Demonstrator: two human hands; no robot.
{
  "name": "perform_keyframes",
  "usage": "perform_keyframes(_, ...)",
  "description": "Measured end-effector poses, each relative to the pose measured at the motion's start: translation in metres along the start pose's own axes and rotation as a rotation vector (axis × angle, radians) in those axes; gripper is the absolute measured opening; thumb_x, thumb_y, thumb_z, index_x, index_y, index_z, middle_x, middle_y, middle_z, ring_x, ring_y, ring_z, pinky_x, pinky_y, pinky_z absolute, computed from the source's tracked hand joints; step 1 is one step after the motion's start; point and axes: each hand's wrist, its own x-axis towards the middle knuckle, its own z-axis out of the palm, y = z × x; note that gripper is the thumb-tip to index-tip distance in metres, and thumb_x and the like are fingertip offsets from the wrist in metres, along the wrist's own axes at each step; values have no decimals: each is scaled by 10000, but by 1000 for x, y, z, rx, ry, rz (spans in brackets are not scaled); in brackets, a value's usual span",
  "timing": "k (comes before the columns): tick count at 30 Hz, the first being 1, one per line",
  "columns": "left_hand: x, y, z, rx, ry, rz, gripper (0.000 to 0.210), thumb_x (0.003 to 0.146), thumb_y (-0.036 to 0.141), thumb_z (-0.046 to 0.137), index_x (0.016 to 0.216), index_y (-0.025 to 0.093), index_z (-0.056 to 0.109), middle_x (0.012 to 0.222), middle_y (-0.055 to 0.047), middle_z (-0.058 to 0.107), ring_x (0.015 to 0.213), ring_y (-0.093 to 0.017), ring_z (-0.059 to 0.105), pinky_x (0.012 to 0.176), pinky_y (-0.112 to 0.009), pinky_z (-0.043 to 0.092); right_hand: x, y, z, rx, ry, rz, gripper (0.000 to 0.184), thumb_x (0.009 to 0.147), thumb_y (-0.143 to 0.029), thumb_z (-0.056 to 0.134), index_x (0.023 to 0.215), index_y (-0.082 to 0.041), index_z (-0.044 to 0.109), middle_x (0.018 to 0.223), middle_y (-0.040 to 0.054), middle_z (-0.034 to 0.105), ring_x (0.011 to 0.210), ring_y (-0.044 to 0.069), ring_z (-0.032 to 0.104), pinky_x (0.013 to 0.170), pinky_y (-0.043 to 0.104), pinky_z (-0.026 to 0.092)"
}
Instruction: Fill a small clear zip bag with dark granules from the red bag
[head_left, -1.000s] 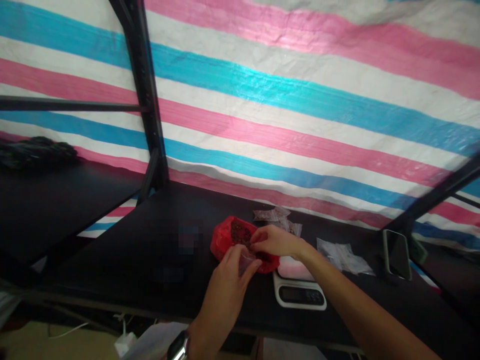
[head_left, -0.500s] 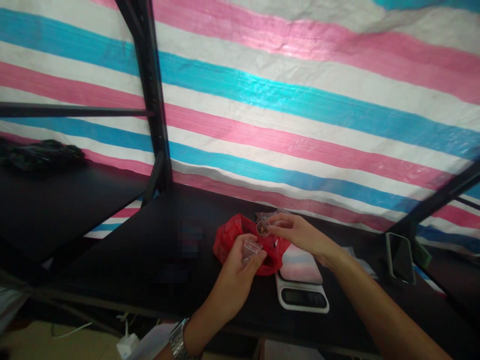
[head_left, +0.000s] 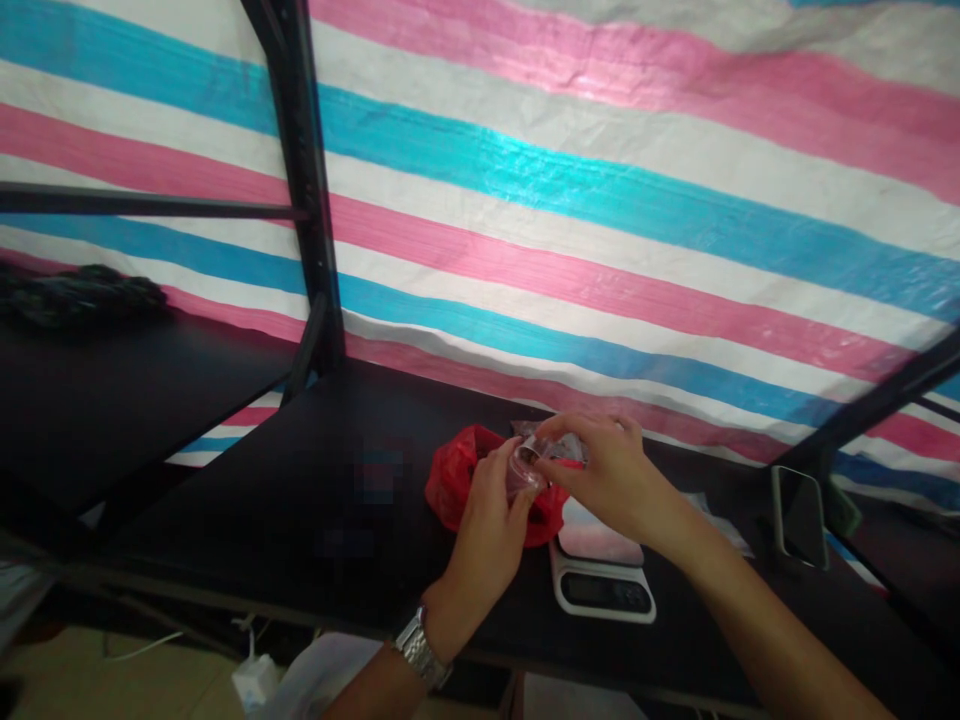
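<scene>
My left hand [head_left: 493,505] is closed on a small clear plastic bag [head_left: 520,480], its mouth turned up and to the right. In my right hand [head_left: 604,470] I pinch a small round cup [head_left: 529,452] with something brown inside, tilted at the mouth of the bag. Both are held over an open red plastic bag [head_left: 459,478] on the black table. Just right of the red bag, partly under my right hand, lies a white digital scale [head_left: 606,592]. The bag's far side and the right fingertips are partly hidden.
A phone [head_left: 799,516] stands at the right by a black post. Clear plastic bags [head_left: 720,522] lie beyond my right forearm. A black shelf frame [head_left: 304,200] rises at the left, before a striped sheet [head_left: 600,250]. A dark bundle [head_left: 82,295] rests on the left shelf.
My left hand has moved up and right with the clear bag, and the bag's mouth now meets the cup. My right hand has tilted the cup towards it.
</scene>
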Motion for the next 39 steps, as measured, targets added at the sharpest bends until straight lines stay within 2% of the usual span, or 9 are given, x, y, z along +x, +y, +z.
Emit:
perform_keyframes(5, 4, -15, 3, 105, 25, 102, 499, 951, 194, 554, 1450, 183, 535, 1451, -179, 639, 1384, -326, 585, 1204, -579, 422, -2, 3, 10, -82, 11, -176, 244, 876, -100, 753, 1053, -267, 768, 1162, 47, 796, 1155, 268, 702, 1101, 509, 379)
perform_keyframes(9, 7, -22, 4, 95, 38, 106, 519, 921, 154, 572, 1437, 208, 544, 1423, -156, 650, 1360, -328, 592, 1188, -578, 430, 0, 5, 16, -63, -11, -220, 312, 875, -53, 742, 1108, -260, 750, 1190, 45, 773, 1133, 259, 707, 1073, 480, 448)
perform_keyframes(14, 7, -24, 4, 16, 82, 74, 506, 925, 177, 583, 1426, 233, 540, 1416, -138, 633, 1351, -318, 585, 1185, -572, 425, 0, 6, 21, 45, -9, -207, 285, 905, -80, 732, 1123, -264, 736, 1211, 41, 738, 1129, 254, 707, 1022, 448, 530)
perform_keyframes(18, 5, -19, 1, -68, 101, 42, 466, 980, 274, 598, 1438, 250, 509, 1501, -132, 582, 1416, -306, 552, 1224, -543, 394, -1, 6, 24, 101, 96, -182, 283, 894, -98, 745, 1122, -265, 729, 1207, 46, 739, 1086, 247, 723, 985, 428, 556)
perform_keyframes(24, 1, -14, -18, -118, 66, 67, 436, 1010, 361, 637, 1417, 276, 508, 1424, -92, 631, 1329, -252, 622, 1179, -448, 451, -5, 4, 38, 224, 236, -169, 349, 908, -153, 745, 1234, -256, 675, 1209, 55, 740, 984, 215, 724, 891, 363, 575)
perform_keyframes(27, 3, -12, -30, -198, 95, 82, 438, 1007, 418, 672, 1392, 279, 514, 1380, -81, 659, 1269, -218, 654, 1135, -393, 483, -6, 6, 47, 271, 292, -83, 314, 903, -181, 769, 1200, -245, 689, 1135, 45, 750, 944, 209, 714, 885, 351, 561)
perform_keyframes(30, 4, -5, -42, -273, 128, 100, 445, 993, 470, 700, 1357, 272, 537, 1308, -74, 697, 1182, -196, 687, 1060, -349, 528, -8, 7, 58, 192, 99, 20, 166, 923, -171, 754, 1076, -224, 720, 1111, 52, 750, 978, 214, 718, 897, 337, 539)
perform_keyframes(34, -7, 9, -49, -263, 240, 123, 449, 959, 520, 737, 1293, 259, 591, 1133, -52, 742, 1035, -185, 727, 947, -314, 575, -4, 6, 75, -190, -182, 86, 128, 953, -160, 709, 1072, -198, 737, 1146, 101, 739, 1080, 273, 700, 919, 368, 512)
perform_keyframes(39, -42, 15, -38, -106, 361, -62, 468, 954, 614, 693, 1238, 250, 621, 1059, -53, 761, 933, -189, 749, 831, -301, 595, 8, 14, 89, -347, -165, 147, 241, 998, -97, 572, 1184, -153, 715, 1310, 187, 688, 1236, 325, 629, 1015, 421, 459)
